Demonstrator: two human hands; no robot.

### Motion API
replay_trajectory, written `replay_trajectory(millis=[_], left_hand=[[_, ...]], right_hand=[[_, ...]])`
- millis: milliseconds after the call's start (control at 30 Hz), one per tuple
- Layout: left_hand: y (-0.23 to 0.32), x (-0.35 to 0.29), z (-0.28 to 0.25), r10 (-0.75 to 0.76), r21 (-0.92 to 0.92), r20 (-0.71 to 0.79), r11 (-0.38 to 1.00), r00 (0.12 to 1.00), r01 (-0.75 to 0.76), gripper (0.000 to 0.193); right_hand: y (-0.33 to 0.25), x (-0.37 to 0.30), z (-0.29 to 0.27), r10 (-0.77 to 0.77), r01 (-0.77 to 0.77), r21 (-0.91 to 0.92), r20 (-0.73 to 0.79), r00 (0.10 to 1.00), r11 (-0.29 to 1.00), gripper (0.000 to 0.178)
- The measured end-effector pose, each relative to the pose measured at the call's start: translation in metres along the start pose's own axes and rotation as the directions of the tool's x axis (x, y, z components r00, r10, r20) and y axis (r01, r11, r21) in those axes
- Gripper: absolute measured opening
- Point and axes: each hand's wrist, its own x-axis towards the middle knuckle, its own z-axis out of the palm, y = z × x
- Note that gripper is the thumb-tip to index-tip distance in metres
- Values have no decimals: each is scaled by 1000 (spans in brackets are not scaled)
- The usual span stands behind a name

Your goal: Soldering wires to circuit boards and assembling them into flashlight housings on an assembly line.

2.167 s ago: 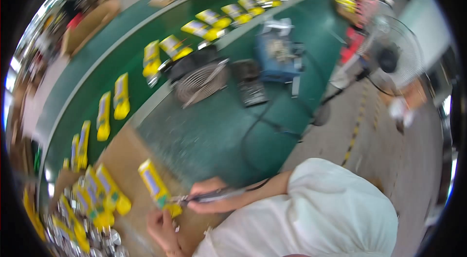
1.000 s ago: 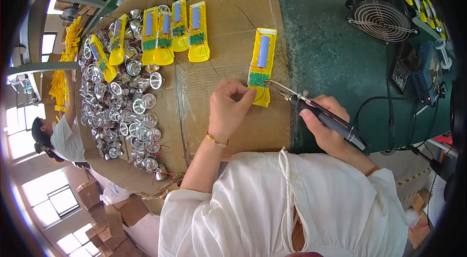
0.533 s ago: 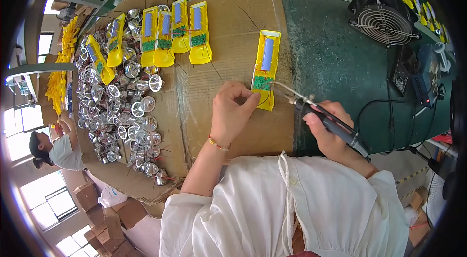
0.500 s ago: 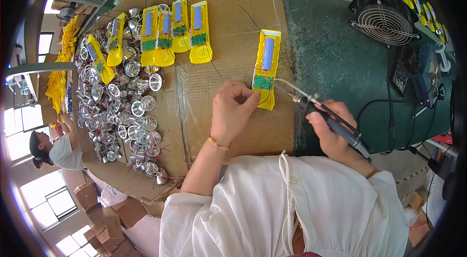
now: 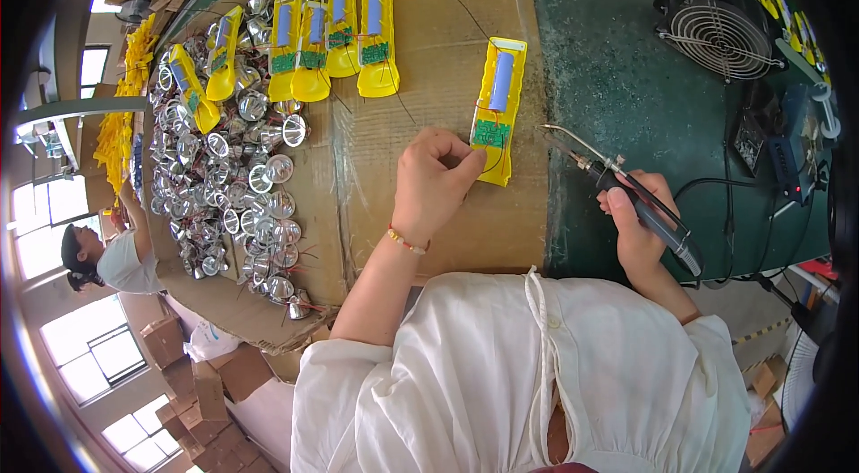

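Note:
A yellow plastic casing (image 5: 498, 167) lies on the cardboard, holding a blue-purple cylindrical battery (image 5: 502, 79) and a green circuit board (image 5: 491, 134). At its lower left edge, my left hand (image 5: 434, 178) is closed in a pinch. A thin dark wire curves over the casing to the fingertips, which seem to grip it; the fingers partly hide its end. My right hand (image 5: 637, 221) is wrapped round a soldering iron (image 5: 640, 209) with a thin metal tube along it. The iron's tip points left, apart from the board.
Many silver reflector cups (image 5: 228, 169) cover the cardboard (image 5: 403, 43) at left, with several similar yellow casings (image 5: 378, 75) at their far side. A metal-grilled fan (image 5: 720, 39) stands far right, near a box with a red light (image 5: 787, 170). Another person (image 5: 125, 258) is at far left.
My right hand has drawn the soldering iron away from the circuit board, to the right. My left hand keeps its pinch beside the casing. The whole view has shifted slightly.

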Motion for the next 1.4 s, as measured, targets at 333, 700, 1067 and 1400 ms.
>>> replay_trajectory(millis=[333, 700, 1067, 1400], left_hand=[[25, -22, -22, 273, 650, 148, 698, 951, -301, 21], [6, -27, -4, 323, 467, -131, 854, 937, -229, 16], [6, -16, 2, 110, 48, -170, 993, 979, -103, 11], [6, -4, 7, 228, 216, -178, 958, 957, -188, 7]], right_hand=[[6, 2, -8, 27, -24, 57, -54, 998, 998, 16], [6, 5, -7, -5, 5, 20, -10, 1000, 1000, 18], [-4, 4, 1, 5, -4, -29, 42, 999, 1000, 18], [-11, 11, 21, -18, 26, -65, 121, 992, 998, 17]])
